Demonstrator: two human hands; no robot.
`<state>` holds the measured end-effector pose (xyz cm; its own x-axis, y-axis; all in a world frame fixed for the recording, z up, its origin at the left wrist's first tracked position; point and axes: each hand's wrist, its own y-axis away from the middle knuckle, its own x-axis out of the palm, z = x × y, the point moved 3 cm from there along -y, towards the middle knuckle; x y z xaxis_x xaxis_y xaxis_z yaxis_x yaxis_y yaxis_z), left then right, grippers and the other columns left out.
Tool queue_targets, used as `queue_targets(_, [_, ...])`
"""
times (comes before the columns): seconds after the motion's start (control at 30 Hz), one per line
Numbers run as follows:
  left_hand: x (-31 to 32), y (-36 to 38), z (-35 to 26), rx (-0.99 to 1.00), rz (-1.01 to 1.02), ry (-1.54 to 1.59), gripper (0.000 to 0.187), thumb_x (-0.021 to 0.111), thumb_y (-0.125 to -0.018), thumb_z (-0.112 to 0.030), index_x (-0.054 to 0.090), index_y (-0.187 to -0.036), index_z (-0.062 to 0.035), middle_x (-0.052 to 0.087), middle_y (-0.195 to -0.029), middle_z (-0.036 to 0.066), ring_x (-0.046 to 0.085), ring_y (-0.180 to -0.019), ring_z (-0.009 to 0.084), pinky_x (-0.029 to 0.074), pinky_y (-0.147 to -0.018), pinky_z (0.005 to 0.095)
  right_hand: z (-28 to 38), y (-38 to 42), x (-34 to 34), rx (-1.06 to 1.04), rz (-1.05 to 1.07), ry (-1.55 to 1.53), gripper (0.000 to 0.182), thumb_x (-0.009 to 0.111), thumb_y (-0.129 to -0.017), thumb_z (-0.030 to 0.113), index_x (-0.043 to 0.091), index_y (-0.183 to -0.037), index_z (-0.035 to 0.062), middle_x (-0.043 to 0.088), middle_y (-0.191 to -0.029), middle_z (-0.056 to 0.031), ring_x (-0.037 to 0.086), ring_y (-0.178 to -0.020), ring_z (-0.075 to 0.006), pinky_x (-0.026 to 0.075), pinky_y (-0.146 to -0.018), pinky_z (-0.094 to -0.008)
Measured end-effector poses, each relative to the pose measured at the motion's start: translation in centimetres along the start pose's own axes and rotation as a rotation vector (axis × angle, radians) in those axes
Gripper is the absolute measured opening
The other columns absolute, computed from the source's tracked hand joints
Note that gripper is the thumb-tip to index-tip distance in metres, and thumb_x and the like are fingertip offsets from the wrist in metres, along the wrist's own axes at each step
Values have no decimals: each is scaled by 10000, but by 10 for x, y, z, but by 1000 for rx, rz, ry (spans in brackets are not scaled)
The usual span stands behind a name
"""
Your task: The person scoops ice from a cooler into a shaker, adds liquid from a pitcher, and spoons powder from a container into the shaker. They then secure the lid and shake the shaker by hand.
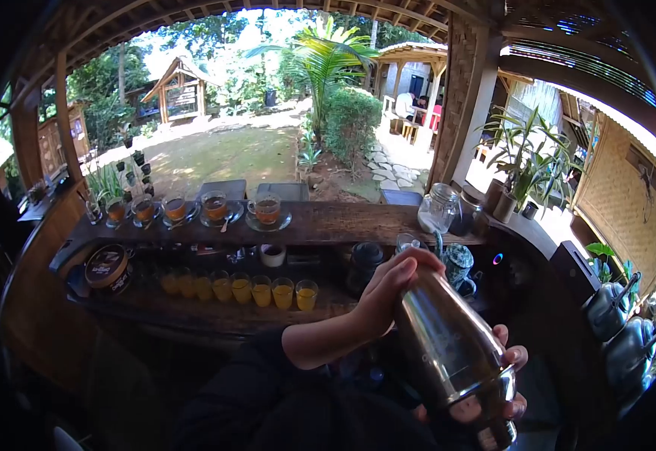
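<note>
A shiny metal cocktail shaker (448,338) is held at a slant in front of me, between both hands. My left hand (392,289) is closed over its upper end, the palm and thumb pressed against the metal. Around the lower end, by the stepped cap (497,434), curl the fingers of my right hand (514,368); the rest of that hand is hidden behind the shaker. Whatever is inside the shaker cannot be seen. Just beyond it, a speckled green mug (458,261) stands on the lower shelf.
Cups of tea on saucers (268,211) line the wooden counter (343,220). Several glasses of yellow drink (283,293) stand on the shelf below, near a round tub (107,267). A glass jar (439,208) is at the right; metal pots (611,307) hang further right. People sit outside.
</note>
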<state>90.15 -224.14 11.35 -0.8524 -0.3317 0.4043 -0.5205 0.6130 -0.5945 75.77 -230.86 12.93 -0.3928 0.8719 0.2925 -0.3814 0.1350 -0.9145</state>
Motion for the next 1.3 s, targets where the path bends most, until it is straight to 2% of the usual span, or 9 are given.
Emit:
queue_targets(0.07, [-16, -21, 16, -133, -127, 89, 454, 473, -871, -424, 508, -1077, -21, 562, -1023, 141, 563, -975, 235, 483, -803, 341, -7, 17, -73, -473, 2, 1679, 872, 719, -666, 547, 327, -1286, 76, 363, -1301, -194, 373, -1217, -346, 406, -969, -481])
queue_targets(0.2, [-96, -36, 112, -675, -450, 262, 438, 361, -905, -436, 488, -1127, -80, 605, -999, 114, 627, -822, 238, 541, -590, 358, -64, -33, -118, 63, -402, 1122, 879, 746, -662, 57, 187, -1335, 140, 454, -1237, -158, 470, -1130, -243, 408, -942, -402])
queue_targets(0.33, [-59, -16, 74, -475, -427, 385, 425, 445, -878, -426, 491, -1117, -77, 575, -1050, 109, 603, -880, 223, 531, -699, 375, -50, -32, -74, -682, 73, 1244, 857, 803, -609, 211, 285, -1287, 119, 428, -1211, -170, 544, -1011, -304, 480, -840, -409])
queue_targets(0.47, [-31, -11, 16, -86, -28, 263, 390, 502, -861, -379, 499, -1078, -55, 567, -1015, 138, 572, -969, 274, 462, -862, 396, -38, -1, -8, -332, -169, 738, 588, 824, -606, 258, 509, -1099, 203, 491, -1143, -165, 545, -996, -370, 496, -873, -468])
queue_targets(0.57, [-59, -12, 35, -397, -235, 359, 422, 473, -877, -410, 489, -1126, -70, 574, -1060, 122, 583, -969, 229, 496, -816, 412, -47, -6, -85, -525, 100, 1567, 891, 789, -644, 342, 214, -1295, 145, 399, -1257, -216, 449, -1151, -325, 388, -969, -448])
queue_targets(0.87, [-32, 6, -13, -238, 65, 281, 448, 553, -843, -383, 460, -1167, -87, 543, -1103, 159, 565, -1022, 300, 492, -849, 442, -45, 21, -16, -117, -313, 219, 756, 767, -631, 326, 372, -1253, 159, 414, -1248, -159, 476, -1133, -405, 443, -924, -520])
queue_targets(0.97, [-58, 5, 3, -368, -68, 317, 494, 530, -863, -407, 447, -1204, -59, 542, -1123, 170, 580, -1017, 284, 508, -823, 415, -53, -8, -37, -431, 126, 1226, 1080, 811, -602, 482, 133, -1367, 134, 374, -1267, -207, 398, -1211, -366, 423, -960, -446])
queue_targets(1.2, [-66, 30, -9, -659, -366, 395, 427, 428, -919, -425, 469, -1194, -101, 567, -1125, 103, 599, -978, 205, 523, -814, 395, -61, -17, -13, -460, 122, 1460, 1109, 872, -550, 338, 100, -1331, 184, 336, -1304, -206, 413, -1194, -312, 411, -935, -433])
queue_targets(1.3, [-46, 25, -54, -192, 15, 260, 355, 468, -917, -405, 453, -1172, -158, 540, -1116, 90, 588, -900, 164, 521, -715, 329, -61, -13, -3, -361, 156, 1413, 1082, 843, -573, 415, 129, -1343, 153, 327, -1307, -194, 397, -1206, -336, 416, -944, -480])
